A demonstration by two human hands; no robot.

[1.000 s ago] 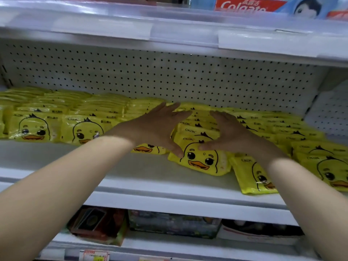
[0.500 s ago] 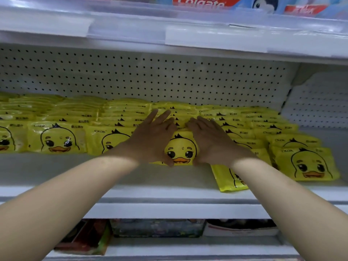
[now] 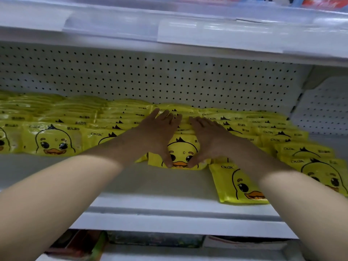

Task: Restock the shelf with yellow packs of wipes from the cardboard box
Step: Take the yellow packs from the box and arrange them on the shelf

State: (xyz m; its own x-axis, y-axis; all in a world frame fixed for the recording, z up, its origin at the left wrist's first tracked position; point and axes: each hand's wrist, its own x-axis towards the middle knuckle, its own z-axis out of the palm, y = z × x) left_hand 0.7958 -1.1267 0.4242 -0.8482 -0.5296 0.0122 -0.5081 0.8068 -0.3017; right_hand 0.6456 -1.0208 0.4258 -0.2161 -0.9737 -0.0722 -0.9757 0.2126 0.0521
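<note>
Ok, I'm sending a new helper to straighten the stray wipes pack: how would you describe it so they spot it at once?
Find the white shelf with the pegboard back, lined with rows of yellow duck packs. Beside the right hand, one pack lies nearest the front edge. Unlike its neighbours, it sits skewed, out of its row.

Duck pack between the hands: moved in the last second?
Yes. The duck pack has slid back toward the pegboard, away from the stray pack lying near the shelf lip, and squared up.
</note>
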